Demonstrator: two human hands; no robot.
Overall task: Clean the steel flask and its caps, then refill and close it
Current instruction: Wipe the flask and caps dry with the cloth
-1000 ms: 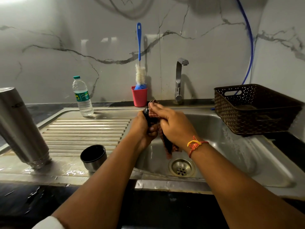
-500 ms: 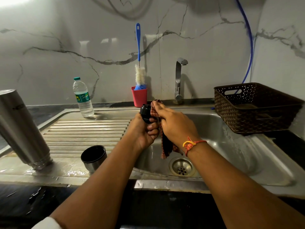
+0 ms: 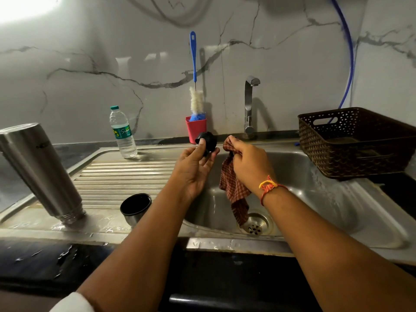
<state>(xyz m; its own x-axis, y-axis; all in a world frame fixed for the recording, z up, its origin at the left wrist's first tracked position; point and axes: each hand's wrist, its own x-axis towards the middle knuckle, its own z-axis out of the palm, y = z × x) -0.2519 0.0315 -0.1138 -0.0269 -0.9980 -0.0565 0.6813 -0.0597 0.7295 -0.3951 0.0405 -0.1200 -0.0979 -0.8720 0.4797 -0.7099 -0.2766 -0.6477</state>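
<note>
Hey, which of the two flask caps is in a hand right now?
The small black cap, held by the left hand; the steel cup cap sits untouched on the drainboard.

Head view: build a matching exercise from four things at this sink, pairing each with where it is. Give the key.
Things:
1. steel flask
2. black cap
3. checked cloth
4. bottle brush

Places:
A. standing in the red cup
B. pinched by the left hand
C. mouth down on the drainboard
D. gripped by the right hand

Pairs: 1-C, 2-B, 3-D, 4-A
</note>
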